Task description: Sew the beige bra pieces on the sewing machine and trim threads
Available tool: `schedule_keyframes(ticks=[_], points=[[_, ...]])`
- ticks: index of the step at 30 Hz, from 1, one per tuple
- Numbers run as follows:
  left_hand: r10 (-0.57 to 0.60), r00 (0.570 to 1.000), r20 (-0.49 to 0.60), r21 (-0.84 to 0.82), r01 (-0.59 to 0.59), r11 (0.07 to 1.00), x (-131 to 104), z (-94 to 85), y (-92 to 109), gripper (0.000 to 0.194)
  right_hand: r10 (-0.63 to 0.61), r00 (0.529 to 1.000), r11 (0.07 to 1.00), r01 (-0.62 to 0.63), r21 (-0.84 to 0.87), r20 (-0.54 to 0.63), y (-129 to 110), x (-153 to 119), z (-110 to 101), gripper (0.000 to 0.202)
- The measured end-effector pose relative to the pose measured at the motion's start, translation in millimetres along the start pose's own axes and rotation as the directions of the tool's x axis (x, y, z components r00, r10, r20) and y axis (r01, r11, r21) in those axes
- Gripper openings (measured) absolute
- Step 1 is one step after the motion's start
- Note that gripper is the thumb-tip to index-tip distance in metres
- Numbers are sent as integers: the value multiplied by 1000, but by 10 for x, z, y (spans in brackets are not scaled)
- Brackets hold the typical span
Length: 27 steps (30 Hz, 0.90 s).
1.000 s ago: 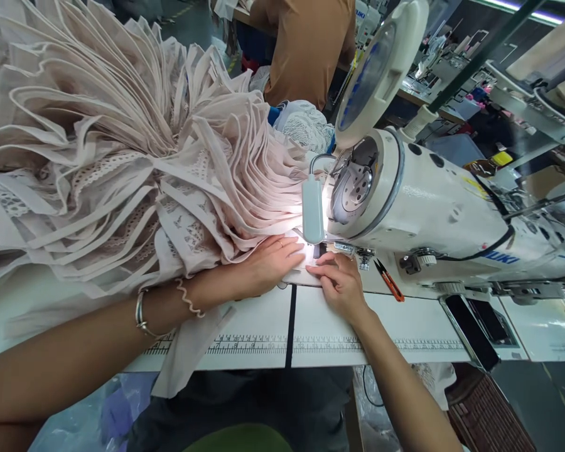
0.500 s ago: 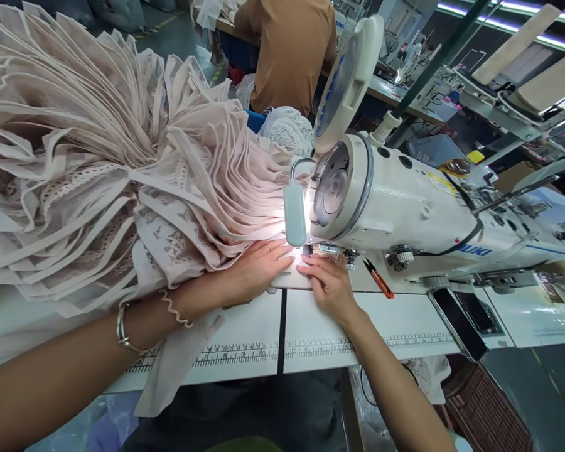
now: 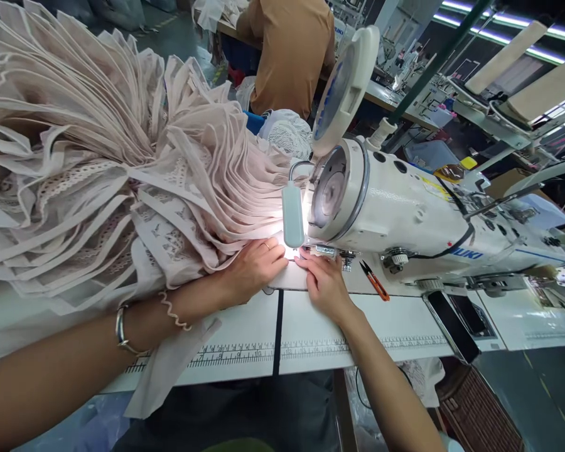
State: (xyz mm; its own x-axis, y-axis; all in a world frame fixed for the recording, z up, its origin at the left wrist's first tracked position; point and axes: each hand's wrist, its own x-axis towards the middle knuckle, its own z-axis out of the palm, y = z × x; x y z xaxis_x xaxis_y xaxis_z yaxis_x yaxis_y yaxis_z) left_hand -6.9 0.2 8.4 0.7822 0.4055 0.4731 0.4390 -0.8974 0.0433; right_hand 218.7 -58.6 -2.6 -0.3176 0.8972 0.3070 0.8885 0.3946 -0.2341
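My left hand [image 3: 258,267] rests by the lit needle area of a white sewing machine [image 3: 395,201], its fingers bent and closed on the edge of pale pink fabric [image 3: 235,182]. Close to it on the right, my right hand [image 3: 326,282] has its fingers together at the fabric edge under the machine head. Glare from the small lamp [image 3: 292,215] washes out the cloth there, and the needle is hidden. A big heap of the fabric, with lace and narrow strips, fans out to the left over my left forearm.
Orange-handled thread snips [image 3: 375,281] lie right of my right hand. Farther right is a dark phone [image 3: 452,323]. A ruler scale [image 3: 235,355] runs along the table's front edge. Behind the machine are white lace [image 3: 287,133] and a person in a brown shirt [image 3: 292,56].
My left fingers, more stretched out before, are now more bent, and the hand sits slightly farther left. My right hand's fingers have drawn closer together. The view has shifted slightly.
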Motion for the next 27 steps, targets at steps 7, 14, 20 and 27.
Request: schedule_keyframes(ticks=[7,14,20,27], points=[[50,995,-85,113,-40,993,-2,51,16,26,31,993,994,-19,-107,113,13,8,10,53],[76,991,-112,177,-55,983,12,69,31,28,46,979,981,-7,-192,198,8,38,12,60],[-17,999,36,238,8,971,30,42,112,29,103,967,983,-63,-175,233,-27,65,-24,58],[-339,909,241,337,250,908,38,-37,216,24,351,905,901,-258,-347,239,-113,259,-55,57]])
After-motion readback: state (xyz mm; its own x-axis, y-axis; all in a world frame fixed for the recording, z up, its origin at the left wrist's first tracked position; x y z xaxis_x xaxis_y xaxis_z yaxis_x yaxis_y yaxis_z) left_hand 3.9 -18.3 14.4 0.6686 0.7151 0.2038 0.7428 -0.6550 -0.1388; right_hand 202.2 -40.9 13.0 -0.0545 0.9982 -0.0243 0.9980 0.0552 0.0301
